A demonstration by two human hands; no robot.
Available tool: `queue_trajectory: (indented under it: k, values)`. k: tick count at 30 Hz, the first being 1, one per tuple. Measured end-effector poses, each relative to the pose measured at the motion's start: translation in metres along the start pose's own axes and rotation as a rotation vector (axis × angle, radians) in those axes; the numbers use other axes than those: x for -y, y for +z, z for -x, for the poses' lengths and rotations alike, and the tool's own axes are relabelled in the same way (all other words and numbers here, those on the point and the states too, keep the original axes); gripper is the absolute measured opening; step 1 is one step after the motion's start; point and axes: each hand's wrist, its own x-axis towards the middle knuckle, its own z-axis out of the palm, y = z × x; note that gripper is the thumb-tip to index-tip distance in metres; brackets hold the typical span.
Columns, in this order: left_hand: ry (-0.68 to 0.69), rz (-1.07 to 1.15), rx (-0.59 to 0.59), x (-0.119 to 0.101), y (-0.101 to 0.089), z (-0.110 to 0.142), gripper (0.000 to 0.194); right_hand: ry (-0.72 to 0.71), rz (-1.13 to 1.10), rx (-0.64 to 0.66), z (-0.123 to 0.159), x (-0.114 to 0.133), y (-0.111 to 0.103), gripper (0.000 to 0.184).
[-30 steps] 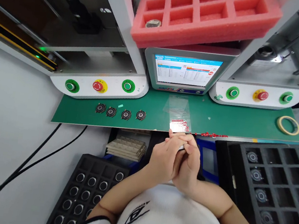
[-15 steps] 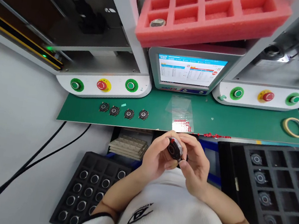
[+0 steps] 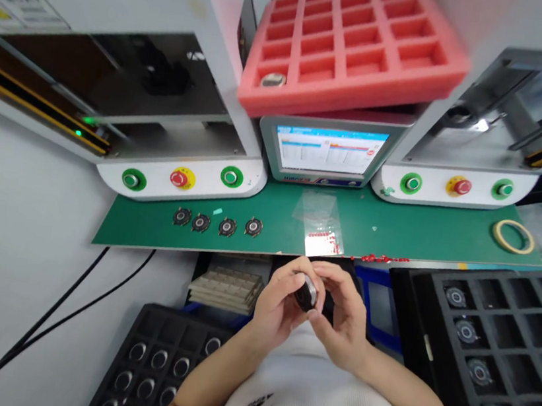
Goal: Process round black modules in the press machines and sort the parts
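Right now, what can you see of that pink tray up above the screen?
The pink tray looks like thick foam, divided by raised walls into rows of open rectangular pockets. It sits tilted above the screen, between the two white machine housings. One round, silvery piece lies in the front left pocket; the other pockets in view look empty. What holds the tray up is hard to tell.

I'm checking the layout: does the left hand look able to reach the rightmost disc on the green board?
Probably yes: the left hand looks near the rightmost disc with nothing visibly between, though it holds a dark round part.
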Motion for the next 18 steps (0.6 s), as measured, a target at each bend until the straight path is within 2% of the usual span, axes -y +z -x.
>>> queue_trajectory:
  k: [3,5,7,9,12,15,18]
  values:
    - [-0.063,-0.028,0.018,0.003,-0.009,-0.005,0.029,0.008,0.101,0.04,0.002,0.0,-0.011,0.046]
    - [-0.085,-0.065,-0.011,0.004,-0.02,-0.013,0.031,0.018,0.267,0.083,0.004,0.002,-0.028,0.044]
    - [-0.085,-0.079,-0.072,0.003,-0.033,-0.023,0.032,0.02,0.506,0.134,0.002,0.006,-0.054,0.035]
    - [-0.086,-0.068,-0.129,0.0,-0.045,-0.033,0.032,0.047,0.782,0.189,-0.011,0.013,-0.09,0.016]
    - [-0.109,-0.073,-0.156,-0.002,-0.058,-0.043,0.031,0.251,1.156,0.183,-0.058,0.021,-0.16,0.012]
    - [-0.12,-0.102,-0.161,-0.001,-0.065,-0.045,0.031,0.345,1.296,0.051,-0.133,0.014,-0.235,0.013]
    - [-0.135,-0.141,-0.192,0.002,-0.073,-0.045,0.036,0.378,1.371,-0.09,-0.21,-0.004,-0.293,0.025]
